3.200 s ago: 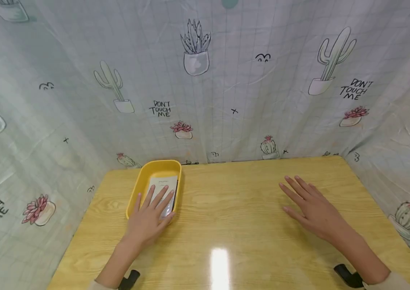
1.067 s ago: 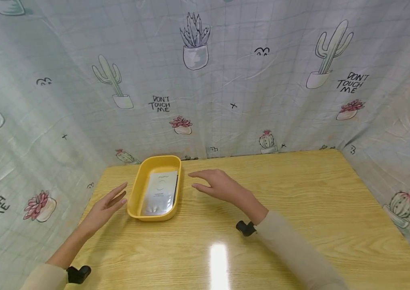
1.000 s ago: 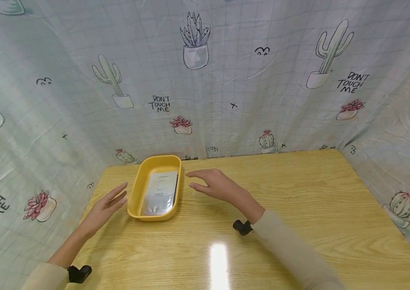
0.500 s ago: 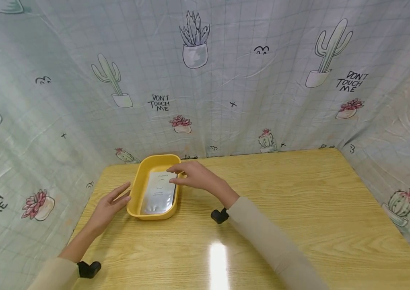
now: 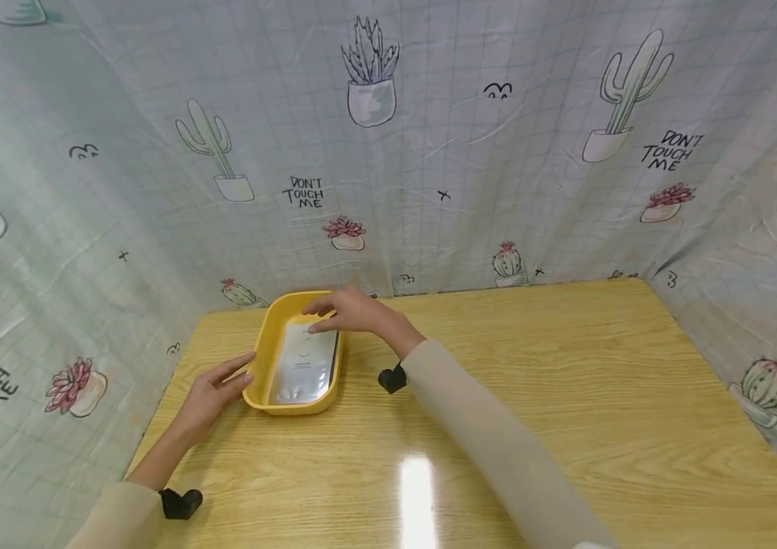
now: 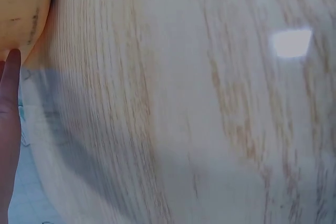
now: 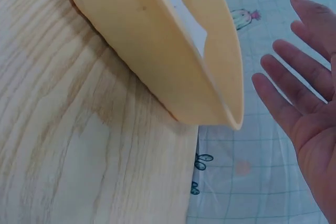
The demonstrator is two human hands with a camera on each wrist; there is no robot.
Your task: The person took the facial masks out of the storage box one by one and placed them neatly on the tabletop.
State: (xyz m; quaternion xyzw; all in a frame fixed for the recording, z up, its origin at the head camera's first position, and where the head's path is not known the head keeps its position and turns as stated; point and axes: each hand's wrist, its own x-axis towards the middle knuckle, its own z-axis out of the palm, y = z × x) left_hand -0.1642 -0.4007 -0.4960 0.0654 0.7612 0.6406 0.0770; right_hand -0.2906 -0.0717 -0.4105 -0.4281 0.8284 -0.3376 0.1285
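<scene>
A yellow plastic tray (image 5: 292, 410) with rounded corners stands at the back left of the table. In it lies a flat silvery-white packet (image 5: 302, 370) with a printed circle and small text; a dark edge shows along its right side. My left hand (image 5: 210, 396) is at the tray's left side, and in the left wrist view a fingertip (image 6: 14, 55) touches the outer wall. Over the tray's far right part, my right hand (image 5: 354, 311) reaches in above the packet's far end. The right wrist view shows that hand (image 7: 310, 82) with fingers spread and nothing held.
The wood-grain table (image 5: 498, 396) extends to the right, with a bright light reflection (image 5: 417, 496) near its front. A cactus-print cloth (image 5: 443, 152) hangs right behind the tray and along both sides. Each wrist wears a black camera mount (image 5: 181, 503).
Both hands were spread apart at first, the left one over the tray. Since then my right hand has come left over the tray, and my left hand has closed in on its left wall.
</scene>
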